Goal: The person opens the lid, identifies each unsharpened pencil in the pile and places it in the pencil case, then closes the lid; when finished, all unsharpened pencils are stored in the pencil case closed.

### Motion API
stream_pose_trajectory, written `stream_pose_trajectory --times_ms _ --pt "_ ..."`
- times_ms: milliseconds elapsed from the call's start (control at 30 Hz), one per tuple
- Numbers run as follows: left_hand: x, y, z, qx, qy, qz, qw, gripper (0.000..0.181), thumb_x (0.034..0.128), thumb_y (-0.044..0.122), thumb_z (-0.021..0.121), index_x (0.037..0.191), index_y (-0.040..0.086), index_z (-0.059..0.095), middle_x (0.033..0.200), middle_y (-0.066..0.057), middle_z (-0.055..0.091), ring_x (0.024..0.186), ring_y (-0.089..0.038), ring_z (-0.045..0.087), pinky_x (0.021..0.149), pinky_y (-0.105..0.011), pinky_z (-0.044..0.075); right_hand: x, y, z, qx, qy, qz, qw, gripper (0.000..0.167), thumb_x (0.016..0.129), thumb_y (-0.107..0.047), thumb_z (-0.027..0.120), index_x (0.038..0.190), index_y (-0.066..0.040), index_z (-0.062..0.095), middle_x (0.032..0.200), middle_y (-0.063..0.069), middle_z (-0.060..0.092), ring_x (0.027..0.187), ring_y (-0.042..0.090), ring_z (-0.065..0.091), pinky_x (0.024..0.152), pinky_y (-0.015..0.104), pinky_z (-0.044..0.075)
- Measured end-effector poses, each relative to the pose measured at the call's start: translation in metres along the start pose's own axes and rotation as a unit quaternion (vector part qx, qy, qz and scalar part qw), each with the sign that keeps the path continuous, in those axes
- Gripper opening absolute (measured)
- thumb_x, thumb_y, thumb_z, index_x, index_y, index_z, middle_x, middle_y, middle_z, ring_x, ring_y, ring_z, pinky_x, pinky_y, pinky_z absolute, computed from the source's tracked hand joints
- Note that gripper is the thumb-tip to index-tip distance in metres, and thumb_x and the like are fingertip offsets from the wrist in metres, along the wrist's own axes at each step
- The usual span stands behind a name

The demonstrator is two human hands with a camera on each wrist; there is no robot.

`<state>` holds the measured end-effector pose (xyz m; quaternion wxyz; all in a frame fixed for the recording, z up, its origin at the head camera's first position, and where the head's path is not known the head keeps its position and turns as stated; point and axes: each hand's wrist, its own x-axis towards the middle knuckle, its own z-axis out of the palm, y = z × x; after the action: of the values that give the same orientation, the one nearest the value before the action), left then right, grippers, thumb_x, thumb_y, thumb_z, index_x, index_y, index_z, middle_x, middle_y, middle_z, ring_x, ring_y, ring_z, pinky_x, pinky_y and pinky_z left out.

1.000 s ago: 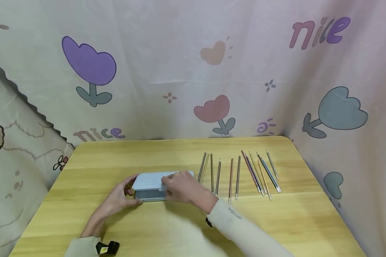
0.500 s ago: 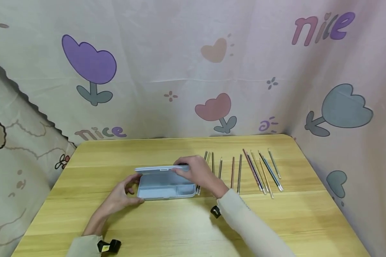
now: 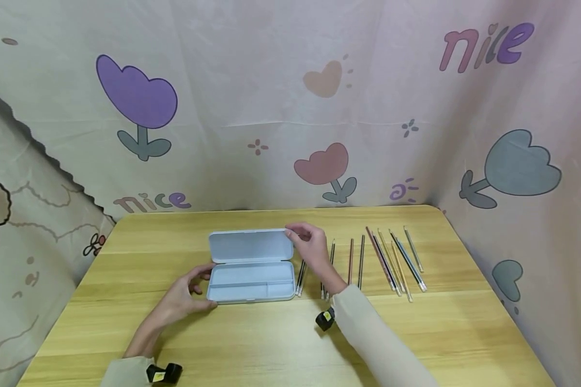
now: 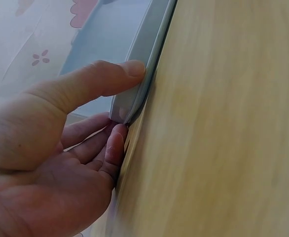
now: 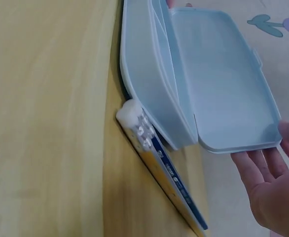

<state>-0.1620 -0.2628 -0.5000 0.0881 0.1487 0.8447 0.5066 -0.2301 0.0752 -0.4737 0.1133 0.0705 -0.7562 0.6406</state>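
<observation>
A light blue pencil case (image 3: 242, 273) lies on the wooden table with its lid (image 3: 250, 245) swung back. No pencils lie inside; a divider and a small compartment show. At the case's left end, my left hand (image 3: 180, 295) holds it, thumb on the front wall and fingers round the back, as the left wrist view (image 4: 85, 143) confirms. My right hand (image 3: 313, 250) pinches the lid's far right corner, thumb inside and fingers behind. Two pencils (image 5: 157, 165) lie close by the case's right end, white erasers toward me.
Right of the case, several pencils (image 3: 360, 263) lie side by side, some partly hidden by my right hand and forearm. A further bunch (image 3: 396, 260) spreads near the table's right side. A patterned curtain (image 3: 242, 107) hangs behind the table (image 3: 252, 344).
The lid has swung from nearly closed over the case to tipped fully back. My right hand has moved up and right with its edge. My left hand has stayed at the case's left end.
</observation>
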Motion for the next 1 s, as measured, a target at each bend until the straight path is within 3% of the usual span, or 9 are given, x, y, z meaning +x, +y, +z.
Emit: stream_pose_trajectory --times_ms 133,267,433,600,1000 --pt "0.0 0.002 -0.001 -0.001 -0.002 0.004 1.0 0.091 0.0722 0.004 0.091 0.15 -0.002 0.044 0.126 -0.021 0.056 0.089 -0.026 0.048 0.073 -0.028 0.045 0.005 0.004 0.003 0.051 0.019 0.048 0.9974 0.021 0.095 -0.011 0.074 0.111 0.003 0.075 0.106 0.019 0.075 0.098 0.036 0.071 0.078 0.054 0.057" --pt "0.002 0.002 -0.001 0.007 -0.005 0.012 0.9999 0.091 0.072 0.005 0.091 0.149 -0.002 0.044 0.125 -0.02 0.057 0.091 -0.026 0.049 0.076 -0.028 0.044 0.01 0.005 0.004 0.078 0.028 0.09 0.9925 0.017 0.095 -0.01 0.075 0.109 0.0 0.076 0.104 0.016 0.076 0.096 0.031 0.071 0.079 0.048 0.059" --pt "0.002 0.002 -0.001 0.017 -0.006 0.019 0.9996 0.091 0.071 0.007 0.092 0.149 -0.002 0.045 0.123 -0.019 0.058 0.092 -0.026 0.05 0.078 -0.029 0.045 0.013 0.008 0.004 0.076 0.032 0.123 0.989 0.015 0.095 -0.011 0.074 0.108 -0.003 0.078 0.101 0.013 0.075 0.09 0.023 0.07 0.073 0.037 0.06" --pt "-0.002 0.001 0.0 0.011 -0.008 0.019 0.9997 0.09 0.0714 0.007 0.092 0.148 -0.002 0.045 0.123 -0.019 0.058 0.091 -0.027 0.049 0.077 -0.029 0.044 0.013 0.015 0.005 0.082 0.03 0.155 0.984 0.015 0.097 -0.009 0.071 0.11 -0.004 0.077 0.102 0.013 0.073 0.087 0.022 0.07 0.072 0.034 0.06" --pt "0.001 -0.001 0.002 0.021 0.004 0.031 0.9993 0.089 0.0707 0.007 0.093 0.146 -0.001 0.048 0.122 -0.018 0.058 0.089 -0.026 0.049 0.076 -0.028 0.044 0.016 0.02 0.004 0.095 0.027 0.17 0.9806 0.017 0.098 -0.011 0.07 0.112 -0.004 0.077 0.104 0.012 0.071 0.087 0.019 0.068 0.072 0.034 0.06"
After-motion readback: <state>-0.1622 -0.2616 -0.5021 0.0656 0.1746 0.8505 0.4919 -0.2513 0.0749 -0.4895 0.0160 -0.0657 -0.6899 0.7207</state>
